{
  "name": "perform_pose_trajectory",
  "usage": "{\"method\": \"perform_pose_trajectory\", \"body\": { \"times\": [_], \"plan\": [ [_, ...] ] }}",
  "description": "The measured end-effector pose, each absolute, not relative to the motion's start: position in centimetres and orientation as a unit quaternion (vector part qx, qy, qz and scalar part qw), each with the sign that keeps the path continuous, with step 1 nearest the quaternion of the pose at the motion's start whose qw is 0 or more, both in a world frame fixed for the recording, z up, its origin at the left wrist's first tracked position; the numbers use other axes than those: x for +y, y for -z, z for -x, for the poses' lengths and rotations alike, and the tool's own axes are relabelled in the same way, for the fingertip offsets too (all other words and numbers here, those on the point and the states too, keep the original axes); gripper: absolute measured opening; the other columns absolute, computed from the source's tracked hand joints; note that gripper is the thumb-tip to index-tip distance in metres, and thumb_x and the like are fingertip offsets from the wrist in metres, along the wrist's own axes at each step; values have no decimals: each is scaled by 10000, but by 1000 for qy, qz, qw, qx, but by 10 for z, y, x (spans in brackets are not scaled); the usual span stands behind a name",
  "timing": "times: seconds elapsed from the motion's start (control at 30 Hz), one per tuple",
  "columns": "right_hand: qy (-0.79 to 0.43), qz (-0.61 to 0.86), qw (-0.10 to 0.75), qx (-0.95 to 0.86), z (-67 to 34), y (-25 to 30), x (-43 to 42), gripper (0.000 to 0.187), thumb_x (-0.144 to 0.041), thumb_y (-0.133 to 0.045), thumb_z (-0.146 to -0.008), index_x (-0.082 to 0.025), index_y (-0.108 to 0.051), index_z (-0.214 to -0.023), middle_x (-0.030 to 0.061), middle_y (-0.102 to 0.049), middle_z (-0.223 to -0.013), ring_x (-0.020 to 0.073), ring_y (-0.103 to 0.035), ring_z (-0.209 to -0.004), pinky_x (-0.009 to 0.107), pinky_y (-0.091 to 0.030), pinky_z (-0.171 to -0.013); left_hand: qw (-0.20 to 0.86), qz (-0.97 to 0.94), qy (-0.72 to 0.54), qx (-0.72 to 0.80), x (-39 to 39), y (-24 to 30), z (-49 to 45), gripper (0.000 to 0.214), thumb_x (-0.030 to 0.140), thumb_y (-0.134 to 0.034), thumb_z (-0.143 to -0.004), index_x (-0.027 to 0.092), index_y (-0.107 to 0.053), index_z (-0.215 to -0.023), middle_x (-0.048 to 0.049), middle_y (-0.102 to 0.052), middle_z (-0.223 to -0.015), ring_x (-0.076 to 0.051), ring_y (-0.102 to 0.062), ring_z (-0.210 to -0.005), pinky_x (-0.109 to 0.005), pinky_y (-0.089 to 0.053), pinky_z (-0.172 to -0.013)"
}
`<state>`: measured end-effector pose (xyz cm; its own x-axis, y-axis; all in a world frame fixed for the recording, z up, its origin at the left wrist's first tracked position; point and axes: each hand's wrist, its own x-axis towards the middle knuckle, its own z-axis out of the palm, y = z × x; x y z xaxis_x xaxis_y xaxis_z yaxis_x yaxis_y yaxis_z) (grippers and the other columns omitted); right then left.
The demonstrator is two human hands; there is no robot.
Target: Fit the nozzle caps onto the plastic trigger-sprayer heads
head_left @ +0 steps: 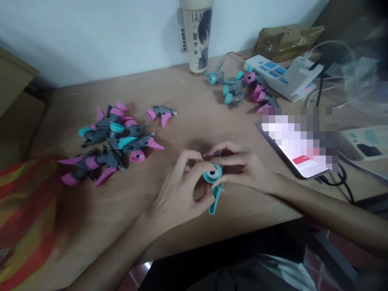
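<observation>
Both my hands meet over the near middle of the wooden table (188, 117) around one teal and grey spray trigger head (214, 182). My left hand (182, 190) pinches its round teal collar from the left, fingers curled. My right hand (242, 167) grips the grey body from the right, fingers wrapped over it. The teal trigger lever hangs down below my fingers. A pile of pink, teal and grey trigger heads (112, 143) lies to the left. One pink and grey trigger head (160, 114) lies apart from it.
A smaller heap of trigger heads (242, 89) lies at the back right beside a white power strip (281, 76). A paper coffee cup (197, 36) stands against the wall. A lit phone (300, 153) with cables lies right of my hands. Striped red-yellow fabric (21, 218) covers the left edge.
</observation>
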<state>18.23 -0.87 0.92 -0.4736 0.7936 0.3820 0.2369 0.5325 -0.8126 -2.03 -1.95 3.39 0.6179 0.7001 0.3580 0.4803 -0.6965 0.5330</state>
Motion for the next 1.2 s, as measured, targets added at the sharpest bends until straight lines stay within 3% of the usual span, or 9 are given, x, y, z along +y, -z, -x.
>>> {"method": "perform_pose_trajectory", "body": {
  "times": [0.57, 0.9, 1.2],
  "plan": [
    [-348, 301, 389, -798, -185, -8, -8, 301, -296, -681, -764, -181, -679, -1042, 80, -566, -1083, 162, -564, -1012, 288, -491, -844, 285, -860, -297, 303, -17, -40, 23, 187, 132, -522, -801, 174, -492, -980, -63, -449, -999, -176, -496, -954, -332, -426, -850],
    [-347, 295, 382, -804, -181, -10, -9, 261, -306, -672, -770, -187, -690, -1002, 70, -555, -1067, 152, -554, -991, 277, -496, -820, 217, -889, -254, 313, -14, -50, 25, 173, 60, -507, -796, 193, -495, -907, -39, -464, -1004, -136, -529, -908, -263, -449, -792],
    [-341, 311, 370, -806, -179, -8, -9, 280, -308, -666, -773, -185, -679, -1025, 76, -555, -1081, 164, -560, -1025, 301, -486, -877, 94, -922, -214, 308, -10, -57, 30, 132, 131, -567, -783, 204, -559, -893, -38, -486, -951, -175, -503, -890, -317, -444, -775]
  ]
}}
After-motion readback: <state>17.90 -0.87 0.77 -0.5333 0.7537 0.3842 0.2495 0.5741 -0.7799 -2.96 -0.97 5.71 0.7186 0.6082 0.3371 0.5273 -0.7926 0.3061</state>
